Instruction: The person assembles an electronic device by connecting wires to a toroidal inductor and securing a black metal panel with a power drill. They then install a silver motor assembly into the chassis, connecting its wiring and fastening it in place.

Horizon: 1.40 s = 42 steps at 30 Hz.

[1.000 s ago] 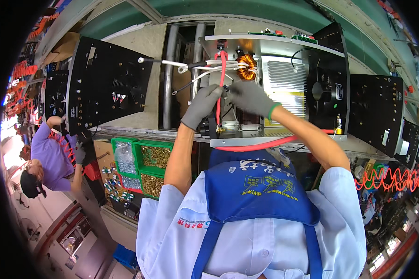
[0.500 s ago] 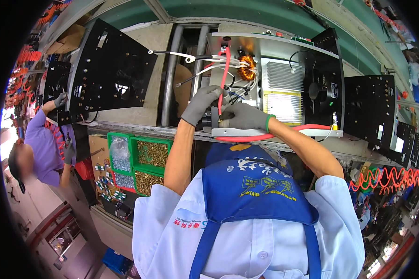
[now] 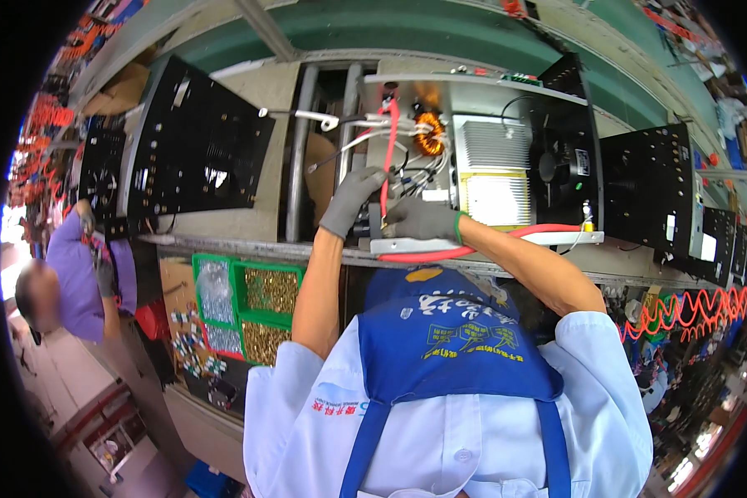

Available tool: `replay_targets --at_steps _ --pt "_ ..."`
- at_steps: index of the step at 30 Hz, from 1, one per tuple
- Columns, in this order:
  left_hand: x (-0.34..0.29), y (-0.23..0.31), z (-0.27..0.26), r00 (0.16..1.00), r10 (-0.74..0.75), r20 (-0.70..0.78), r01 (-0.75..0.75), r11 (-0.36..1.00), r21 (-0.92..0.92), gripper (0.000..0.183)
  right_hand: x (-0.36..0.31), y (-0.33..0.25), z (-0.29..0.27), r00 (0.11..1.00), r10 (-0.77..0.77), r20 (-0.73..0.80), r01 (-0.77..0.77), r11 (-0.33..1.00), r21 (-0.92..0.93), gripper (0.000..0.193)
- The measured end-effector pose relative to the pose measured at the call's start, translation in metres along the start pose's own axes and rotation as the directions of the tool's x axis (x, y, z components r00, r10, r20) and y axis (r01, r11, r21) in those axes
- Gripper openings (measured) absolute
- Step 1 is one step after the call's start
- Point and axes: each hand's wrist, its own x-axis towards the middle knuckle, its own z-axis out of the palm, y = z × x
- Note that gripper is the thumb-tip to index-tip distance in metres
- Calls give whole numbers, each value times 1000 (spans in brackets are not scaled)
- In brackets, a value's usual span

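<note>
An open metal chassis (image 3: 481,89) lies in front of me. A thick red cable (image 3: 392,137) runs from its far left corner to the near left corner. My left hand (image 3: 355,199), in a grey glove, has its fingers closed at this cable. My right hand (image 3: 423,220), gloved too, is curled at the cable's lower end, its fingertips hidden in the corner. A copper-wound ring coil (image 3: 429,134) sits beyond my hands, with white lugged wires (image 3: 329,123) passing out leftward. Finned heatsinks (image 3: 494,145) and a black fan (image 3: 548,166) fill the chassis's right part.
Black perforated panel units (image 3: 199,141) stand left, and another black unit (image 3: 651,187) right. Green bins (image 3: 267,288) of small metal hardware sit below left. A second red cable (image 3: 523,232) crosses the near chassis edge. A co-worker in purple (image 3: 79,253) works far left.
The whole view has shifted slightly. My hands stay at the near left corner, the right one a little further over the cable's end. The co-worker's arms have moved.
</note>
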Motion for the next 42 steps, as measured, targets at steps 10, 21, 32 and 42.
replay_targets --at_steps 10,21,32,42 --pt "-12 18 14 988 -48 -150 67 989 129 37 -13 -28 -19 998 66 23 -66 998 18 47" --pt "-21 23 34 926 -2 -376 165 901 400 43 -17 -11 -200 921 44 -386 -206 898 -388 38" --pt "-17 33 38 923 -15 -385 171 911 374 47 -28 -9 -486 597 -244 -765 -625 456 -633 44" --pt "-15 39 34 944 33 -329 129 879 459 39 -82 -26 -436 233 -342 -910 -149 913 -381 42"
